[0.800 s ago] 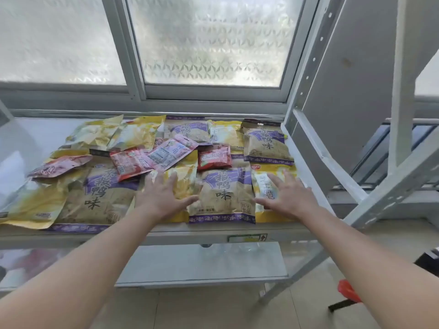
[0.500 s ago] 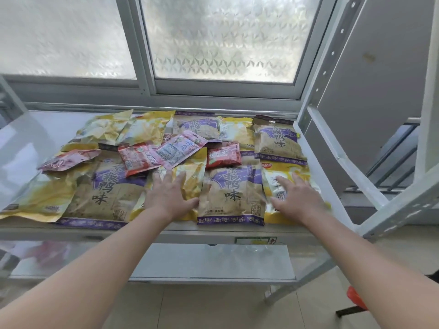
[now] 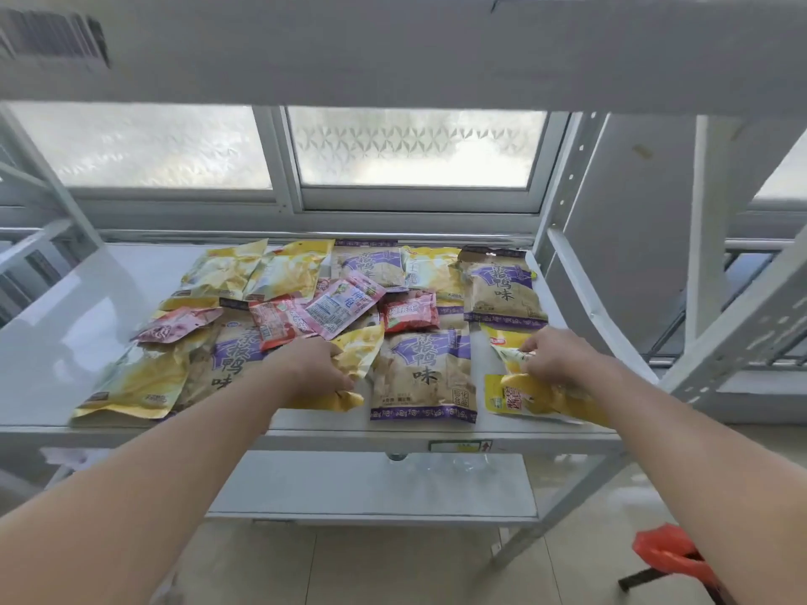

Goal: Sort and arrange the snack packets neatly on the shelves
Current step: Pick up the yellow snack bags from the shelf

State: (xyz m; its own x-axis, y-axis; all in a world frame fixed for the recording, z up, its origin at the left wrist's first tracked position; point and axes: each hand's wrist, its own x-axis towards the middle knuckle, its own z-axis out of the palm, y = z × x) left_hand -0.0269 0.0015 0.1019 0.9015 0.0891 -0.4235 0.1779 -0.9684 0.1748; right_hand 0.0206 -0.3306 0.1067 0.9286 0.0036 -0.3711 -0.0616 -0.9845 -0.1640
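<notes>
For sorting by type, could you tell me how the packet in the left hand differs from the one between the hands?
The left-hand packet is yellow, the middle packet tan with purple bands. The left-hand packet is crumpled in the left hand, the middle packet flat and untouched. Both are on the shelf.

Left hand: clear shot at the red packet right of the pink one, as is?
Probably: the red packet lies uncovered on top, just beyond the left hand. But that hand grips a yellow packet and must drop it first.
</notes>
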